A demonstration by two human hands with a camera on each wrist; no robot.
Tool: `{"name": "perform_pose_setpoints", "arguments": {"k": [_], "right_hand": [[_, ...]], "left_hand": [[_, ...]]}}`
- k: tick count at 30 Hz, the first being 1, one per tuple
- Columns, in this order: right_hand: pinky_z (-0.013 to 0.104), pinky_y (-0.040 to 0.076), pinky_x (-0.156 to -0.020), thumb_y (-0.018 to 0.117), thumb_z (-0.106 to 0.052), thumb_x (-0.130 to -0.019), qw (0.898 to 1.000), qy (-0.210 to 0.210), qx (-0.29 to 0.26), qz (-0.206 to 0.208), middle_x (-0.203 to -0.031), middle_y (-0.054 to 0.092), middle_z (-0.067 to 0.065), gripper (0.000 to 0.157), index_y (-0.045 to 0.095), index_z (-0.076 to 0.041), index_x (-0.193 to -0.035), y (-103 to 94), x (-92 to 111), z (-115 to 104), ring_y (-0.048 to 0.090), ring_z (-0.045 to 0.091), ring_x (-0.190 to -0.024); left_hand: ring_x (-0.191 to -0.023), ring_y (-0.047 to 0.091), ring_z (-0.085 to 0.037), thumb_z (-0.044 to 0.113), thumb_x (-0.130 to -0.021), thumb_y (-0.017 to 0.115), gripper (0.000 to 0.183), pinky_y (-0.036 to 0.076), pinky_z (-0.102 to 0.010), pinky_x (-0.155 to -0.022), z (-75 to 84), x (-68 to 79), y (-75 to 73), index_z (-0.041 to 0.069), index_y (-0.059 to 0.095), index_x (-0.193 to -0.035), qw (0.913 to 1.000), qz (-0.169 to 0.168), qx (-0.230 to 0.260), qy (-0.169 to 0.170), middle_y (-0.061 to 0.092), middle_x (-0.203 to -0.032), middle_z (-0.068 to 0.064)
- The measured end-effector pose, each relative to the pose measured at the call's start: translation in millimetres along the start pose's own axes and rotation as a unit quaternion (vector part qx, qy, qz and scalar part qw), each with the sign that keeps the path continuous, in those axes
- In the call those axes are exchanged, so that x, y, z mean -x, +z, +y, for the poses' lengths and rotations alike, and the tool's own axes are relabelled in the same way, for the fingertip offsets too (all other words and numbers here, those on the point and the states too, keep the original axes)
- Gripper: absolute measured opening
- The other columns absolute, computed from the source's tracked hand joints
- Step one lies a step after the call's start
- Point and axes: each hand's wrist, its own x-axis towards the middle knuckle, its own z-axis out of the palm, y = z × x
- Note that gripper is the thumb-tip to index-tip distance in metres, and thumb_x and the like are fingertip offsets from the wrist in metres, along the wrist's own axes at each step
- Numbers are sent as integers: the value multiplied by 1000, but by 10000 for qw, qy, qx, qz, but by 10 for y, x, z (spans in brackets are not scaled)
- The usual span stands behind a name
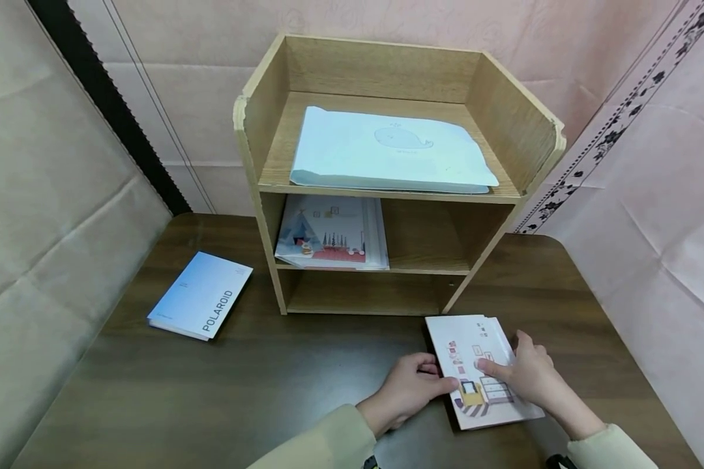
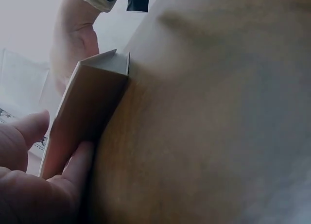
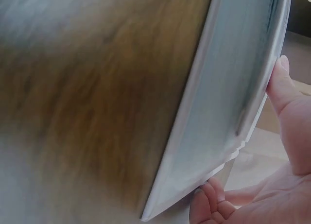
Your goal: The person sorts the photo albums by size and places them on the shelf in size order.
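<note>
A white book (image 1: 463, 339) with small printed drawings lies at the front right of the table, apparently slightly raised. My left hand (image 1: 407, 394) grips its left side, thumb on the cover. In the left wrist view that side is the book's spine (image 2: 90, 105), with the left fingers (image 2: 80, 168) against it. On the other side my right hand (image 1: 534, 374) holds the book, its thumb over the cover. The right wrist view shows the page edges (image 3: 218, 83) and the right thumb (image 3: 282, 80) on the cover's edge; some fingers reach the far corner.
A wooden shelf unit (image 1: 375, 312) stands behind the hands. Light blue whale-printed folders or sheets (image 1: 381, 153) lie on its top level; illustrated books (image 1: 331, 231) lie at the left of the middle level. A blue "POLAROID" book (image 1: 202, 293) lies on the table (image 1: 211, 404) at left.
</note>
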Motion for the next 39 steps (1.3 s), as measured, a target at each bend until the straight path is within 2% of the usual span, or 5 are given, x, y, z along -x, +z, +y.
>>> {"name": "perform_pose_setpoints", "arguments": {"k": [11, 17, 25, 32, 39], "right_hand": [[65, 43, -83, 64, -74, -73, 9996, 119, -25, -267, -122, 34, 54, 129, 15, 27, -135, 1, -45, -44, 40, 65, -112], [58, 46, -82, 71, -70, -70, 9951, 391, -715, -555, -119, 38, 48, 130, 11, 24, -137, -28, -49, -59, 47, 55, -108], [39, 56, -64, 67, -41, -91, 9524, 515, -2795, -1106, -105, 57, 24, 91, 19, 20, -138, -109, 27, 39, 65, 25, -77], [36, 54, -61, 66, -51, -88, 9649, 573, -2447, -756, -112, 50, 22, 90, 24, 13, -137, -159, 122, 72, 61, 23, -78], [45, 57, -59, 68, -44, -89, 9337, 630, -3449, -732, -96, 64, 17, 80, 26, 5, -137, -158, 187, 51, 68, 34, -71]], "left_hand": [[-76, 63, -12, 9, -78, 81, 27, 54, -26, -68, -2, -27, -7, 4, 66, -99, 9998, -60, -182, 96, 63, -84, -1], [-75, 63, -12, 8, -78, 81, 25, 53, -26, -67, -13, -24, -34, 4, 67, -98, 9994, -113, -297, 111, 63, -83, -1], [-75, 62, -13, 6, -79, 80, 21, 53, -27, -67, 24, -15, -11, 5, 67, -96, 9995, -136, -277, -32, 62, -84, -2], [-77, 63, -13, 0, -79, 77, 19, 53, -26, -69, -7, -6, 0, 4, 67, -95, 9997, -143, -162, 141, 61, -84, -2], [-80, 64, -13, -2, -81, 74, 22, 54, -27, -71, -29, -8, -13, 3, 66, -100, 9994, -201, -218, 179, 60, -87, -3]]}}
